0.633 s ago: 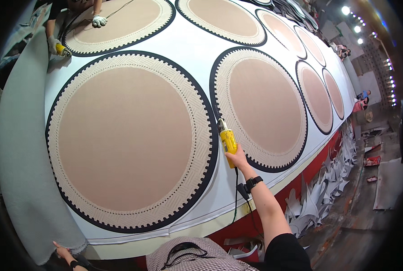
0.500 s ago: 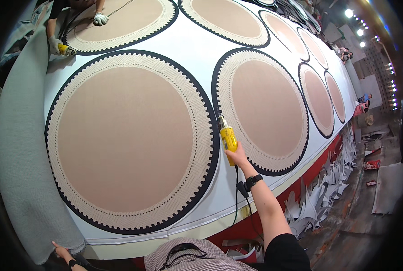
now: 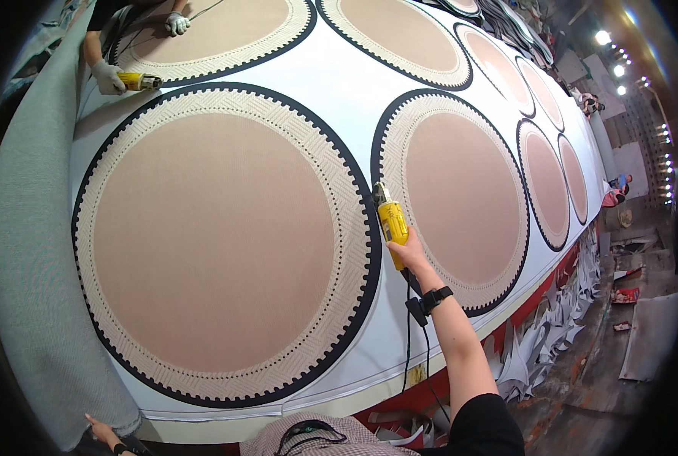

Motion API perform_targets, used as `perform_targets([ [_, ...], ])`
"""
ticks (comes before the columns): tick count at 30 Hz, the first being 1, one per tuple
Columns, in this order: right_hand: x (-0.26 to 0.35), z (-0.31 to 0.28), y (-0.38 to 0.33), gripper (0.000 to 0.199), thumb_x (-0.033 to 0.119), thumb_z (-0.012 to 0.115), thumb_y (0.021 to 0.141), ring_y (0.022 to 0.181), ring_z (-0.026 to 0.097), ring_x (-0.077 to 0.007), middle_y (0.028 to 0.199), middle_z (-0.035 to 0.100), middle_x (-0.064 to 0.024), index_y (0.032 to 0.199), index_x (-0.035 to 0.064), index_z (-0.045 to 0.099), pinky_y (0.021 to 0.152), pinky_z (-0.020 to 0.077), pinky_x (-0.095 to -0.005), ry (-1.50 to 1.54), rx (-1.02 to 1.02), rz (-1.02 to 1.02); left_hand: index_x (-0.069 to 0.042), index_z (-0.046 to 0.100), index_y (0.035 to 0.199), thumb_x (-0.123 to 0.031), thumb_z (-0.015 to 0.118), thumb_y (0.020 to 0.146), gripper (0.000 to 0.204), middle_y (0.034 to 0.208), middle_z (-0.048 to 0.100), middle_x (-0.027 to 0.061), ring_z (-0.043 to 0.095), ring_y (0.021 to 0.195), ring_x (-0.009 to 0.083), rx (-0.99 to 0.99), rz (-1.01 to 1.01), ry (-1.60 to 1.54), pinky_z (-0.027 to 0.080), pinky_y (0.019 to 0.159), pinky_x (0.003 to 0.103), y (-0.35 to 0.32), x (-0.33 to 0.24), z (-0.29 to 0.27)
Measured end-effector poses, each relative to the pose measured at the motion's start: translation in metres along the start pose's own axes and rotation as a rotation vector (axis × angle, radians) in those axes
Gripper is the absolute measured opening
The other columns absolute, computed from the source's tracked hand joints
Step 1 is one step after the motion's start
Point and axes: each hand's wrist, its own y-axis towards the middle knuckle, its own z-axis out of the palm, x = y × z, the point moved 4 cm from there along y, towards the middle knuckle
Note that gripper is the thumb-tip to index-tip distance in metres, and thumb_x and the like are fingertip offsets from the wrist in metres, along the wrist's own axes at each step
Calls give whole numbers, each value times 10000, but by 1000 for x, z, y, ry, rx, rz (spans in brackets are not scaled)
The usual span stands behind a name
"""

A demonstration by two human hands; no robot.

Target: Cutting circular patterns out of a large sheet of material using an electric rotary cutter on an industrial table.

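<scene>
The yellow power tool (image 3: 394, 222) is carried farther forward by the right hand (image 3: 409, 249) along the narrow gap between the large round mat (image 3: 213, 243) and the round mat to its right (image 3: 464, 201), and its body is leaned a little more to the left. The dark watch (image 3: 435, 299) is brought forward with the arm. At the upper left, the second yellow tool (image 3: 132, 80) is moved rightward along the far mat's (image 3: 232, 34) lower edge by the co-worker's gloved hand (image 3: 108, 78); it is held nearly level instead of slanting downward. The whole view is shifted slightly, the bulbs (image 3: 603, 36) being seen lower and farther right.
</scene>
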Motion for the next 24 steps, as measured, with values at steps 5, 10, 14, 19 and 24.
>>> perform_targets([
  [5,22,-3,23,696,268,715,654,968,570,-316,1046,566,-217,1196,-8,377,826,455,-377,-56,16,-53,128,603,876,-677,200,851,901,759,635,192,609,691,342,-32,113,48,489,688,402,-19,-8,-21],
  [10,11,-38,51,724,302,714,640,973,568,-345,1036,570,-237,1204,-2,377,838,453,-381,-247,58,-55,260,373,1097,-629,234,867,928,1148,343,481,446,1052,513,-12,105,43,343,955,500,-113,-73,-36],
  [14,41,-20,80,733,309,708,633,973,568,-361,1037,571,-251,1209,-7,382,838,456,-384,-198,124,-72,254,393,1085,-624,197,874,924,1108,399,463,455,1049,508,-134,47,-6,339,948,515,-97,-54,-52],
  [19,73,8,111,727,300,705,633,975,569,-357,1037,572,-253,1208,-8,384,843,455,-387,-198,159,-116,214,436,1080,-504,149,932,787,1087,495,370,475,1028,499,-126,296,351,319,945,533,-18,-2,-41],
  [24,89,-14,135,725,271,701,637,1009,553,-352,1068,555,-259,1220,-8,373,867,444,-387,-320,170,-185,146,449,1103,-457,163,945,687,1071,534,321,498,1016,465,-19,306,437,314,929,534,-9,-12,-17],
])
